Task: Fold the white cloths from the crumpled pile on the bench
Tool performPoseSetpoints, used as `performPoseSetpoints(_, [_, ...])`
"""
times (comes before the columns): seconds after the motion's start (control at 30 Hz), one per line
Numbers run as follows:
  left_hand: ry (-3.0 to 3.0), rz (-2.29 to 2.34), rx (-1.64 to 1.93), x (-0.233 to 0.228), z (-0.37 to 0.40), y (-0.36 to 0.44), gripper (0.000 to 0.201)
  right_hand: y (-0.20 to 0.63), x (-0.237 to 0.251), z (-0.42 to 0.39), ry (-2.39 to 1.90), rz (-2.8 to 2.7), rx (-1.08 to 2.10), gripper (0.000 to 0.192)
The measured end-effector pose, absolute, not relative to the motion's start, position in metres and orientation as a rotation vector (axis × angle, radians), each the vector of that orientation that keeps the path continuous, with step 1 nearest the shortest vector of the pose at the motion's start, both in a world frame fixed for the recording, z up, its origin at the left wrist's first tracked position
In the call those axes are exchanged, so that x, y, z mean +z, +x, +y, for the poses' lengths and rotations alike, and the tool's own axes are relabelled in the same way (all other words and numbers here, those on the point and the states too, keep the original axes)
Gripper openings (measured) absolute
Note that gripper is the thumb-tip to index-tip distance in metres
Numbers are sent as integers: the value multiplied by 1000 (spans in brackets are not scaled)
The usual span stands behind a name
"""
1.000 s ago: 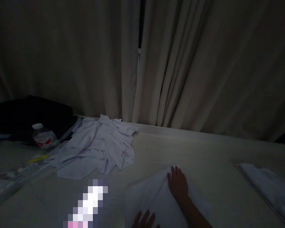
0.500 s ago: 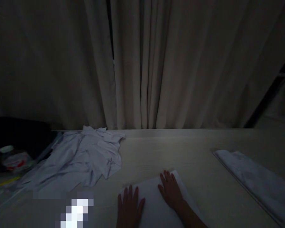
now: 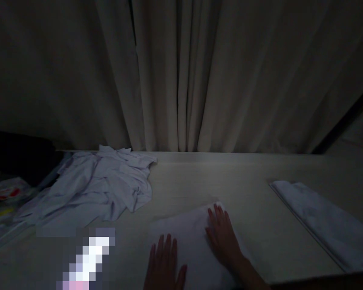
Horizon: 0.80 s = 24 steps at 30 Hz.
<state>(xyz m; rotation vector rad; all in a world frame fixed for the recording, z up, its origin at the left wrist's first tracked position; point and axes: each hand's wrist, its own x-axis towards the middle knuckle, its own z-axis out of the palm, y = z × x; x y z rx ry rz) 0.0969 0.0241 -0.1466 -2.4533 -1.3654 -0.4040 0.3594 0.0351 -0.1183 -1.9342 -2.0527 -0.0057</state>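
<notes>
Both palms flat on the folded cloth (image 3: 190, 237) near the bench's (image 3: 230, 181) front edge: left hand (image 3: 165, 264) at its near-left corner, right hand (image 3: 222, 235) farther up, fingers spread, gripping nothing.

Soft matt white cloth in the folded piece (image 3: 193, 245), the crumpled heap (image 3: 103, 187) and the folded stack (image 3: 317, 219), on a pale, smooth, matt table (image 3: 218, 181), before heavy matt fabric curtains (image 3: 181, 76).
</notes>
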Motion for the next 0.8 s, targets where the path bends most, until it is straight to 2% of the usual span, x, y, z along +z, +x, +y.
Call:
performPoseSetpoints(0.23, [-2629, -1781, -254, -172, -12, 92, 60, 377, -138, -15, -1998, -2156, 229, 54])
performPoseSetpoints(0.43, [-2610, -1715, -287, -179, -6, 91, 59, 373, -143, -11, -2024, -2162, 216, 55])
performPoseSetpoints(0.63, [-2587, -1774, -272, -154, -12, 102, 59, 370, -137, -6, -2046, -2174, 203, 59])
performPoseSetpoints(0.8, [-2360, -1998, -181, -136, -44, 73, 60, 364, -124, -42, -2034, -2006, -45, 59])
